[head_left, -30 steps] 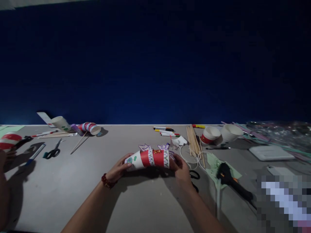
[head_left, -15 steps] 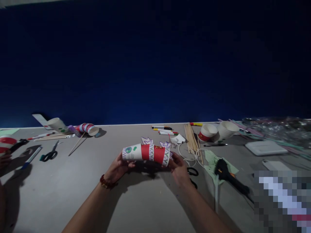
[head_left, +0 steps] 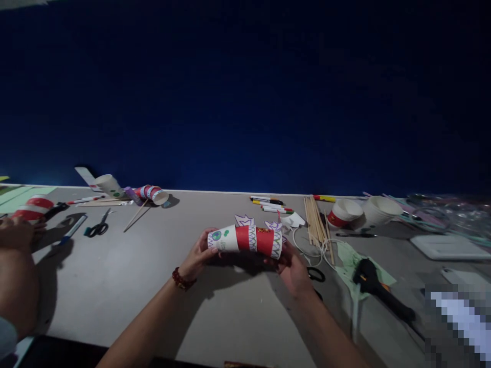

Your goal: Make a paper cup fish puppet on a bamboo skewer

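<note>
Several paper cups nested end to end form a decorated paper cup tube [head_left: 245, 239], held sideways just above the table. It is white at the left end and red further right, with scale patterns and purple-edged paper spikes on top. My left hand [head_left: 201, 255] grips the white end, thumb in front. Around the right end my right hand [head_left: 290, 263] is closed, its fingertips partly hidden behind and under the cup. Black-handled scissors [head_left: 316, 274] lie just right of my right hand, partly covered by it.
To the right lie a hot glue gun [head_left: 378, 289] on green paper, wooden sticks [head_left: 315, 221] and paper cups [head_left: 379, 210]. Markers [head_left: 271, 205] lie behind. Leftward are scissors [head_left: 98, 228], a red-striped cup tube [head_left: 151, 194] and another person's hand [head_left: 17, 232] by a striped cup.
The view has shifted left, so the table's things appear further right. My left thumb now lies across the front of the cup tube. More of the other person's arm shows at left.
</note>
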The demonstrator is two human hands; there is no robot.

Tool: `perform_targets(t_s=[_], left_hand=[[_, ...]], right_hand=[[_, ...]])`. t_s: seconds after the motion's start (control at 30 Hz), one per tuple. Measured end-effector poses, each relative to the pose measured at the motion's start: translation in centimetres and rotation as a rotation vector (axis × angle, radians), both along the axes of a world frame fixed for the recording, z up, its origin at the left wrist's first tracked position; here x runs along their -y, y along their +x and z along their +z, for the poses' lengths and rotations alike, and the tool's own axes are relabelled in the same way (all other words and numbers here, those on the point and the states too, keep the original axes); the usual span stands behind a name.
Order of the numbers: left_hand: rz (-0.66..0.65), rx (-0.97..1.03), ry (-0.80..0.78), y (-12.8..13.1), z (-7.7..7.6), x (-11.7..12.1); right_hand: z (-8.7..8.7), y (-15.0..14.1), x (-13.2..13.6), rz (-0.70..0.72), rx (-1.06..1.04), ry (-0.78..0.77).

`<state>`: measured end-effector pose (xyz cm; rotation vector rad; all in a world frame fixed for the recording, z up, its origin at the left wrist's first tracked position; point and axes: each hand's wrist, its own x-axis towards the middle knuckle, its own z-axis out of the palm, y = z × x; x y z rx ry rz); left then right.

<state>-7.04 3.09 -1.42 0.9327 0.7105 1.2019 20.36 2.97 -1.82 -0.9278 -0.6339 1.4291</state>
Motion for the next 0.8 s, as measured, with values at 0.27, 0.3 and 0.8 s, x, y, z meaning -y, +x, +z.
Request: perform_targets(t_s=[0.27, 0.3, 0.8], left_hand=[[0.024, 0.014, -0.034, 0.5, -0.1, 0.2], [0.027, 0.008, -0.033, 0.6, -0.1, 0.2], [0.167, 0.009, -0.053, -0.9, -0.8, -0.3]], right_hand=[[1.2, -0.5, 0.7, 0.108, -0.179, -0.101], [1.3, -0.6, 0.8, 0.129, -0.171, -0.101], [1.3, -0.1, 1.1, 0.342, 0.548, 0.135]])
